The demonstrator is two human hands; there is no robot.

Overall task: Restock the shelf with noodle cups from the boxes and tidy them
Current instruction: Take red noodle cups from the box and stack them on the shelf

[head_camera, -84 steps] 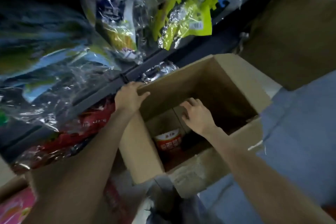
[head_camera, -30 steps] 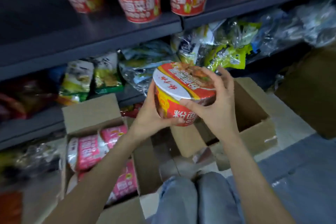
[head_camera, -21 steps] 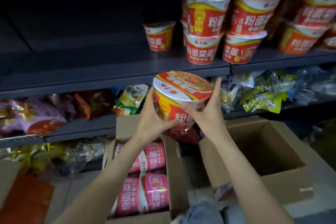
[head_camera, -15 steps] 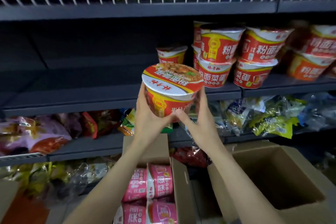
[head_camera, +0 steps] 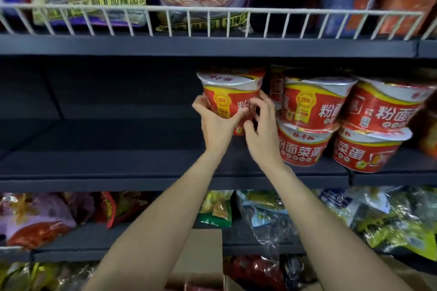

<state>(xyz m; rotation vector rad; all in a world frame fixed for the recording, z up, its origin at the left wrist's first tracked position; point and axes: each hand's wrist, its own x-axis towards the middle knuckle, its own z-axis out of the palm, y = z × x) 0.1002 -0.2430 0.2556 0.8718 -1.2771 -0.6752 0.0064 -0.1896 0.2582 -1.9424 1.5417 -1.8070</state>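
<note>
A red noodle cup (head_camera: 230, 92) with a white lid is held upright inside the dark middle shelf (head_camera: 94, 144). My left hand (head_camera: 212, 125) grips its left side and base. My right hand (head_camera: 262, 127) curls round its right side. The cup stands just left of two stacks of the same red cups (head_camera: 314, 104) (head_camera: 387, 108), each two high. My hands hide what lies under the held cup.
The middle shelf is bare to the left of the cup. A white wire rail (head_camera: 212, 10) fronts the top shelf with large bags behind it. Snack bags (head_camera: 283, 215) fill the lower shelf. A cardboard box flap (head_camera: 203, 250) shows at the bottom.
Both hands lifted the noodle cup out of the box, raised it and moved it into the middle shelf beside the stacked cups. The view tilted up from the boxes to the shelf.
</note>
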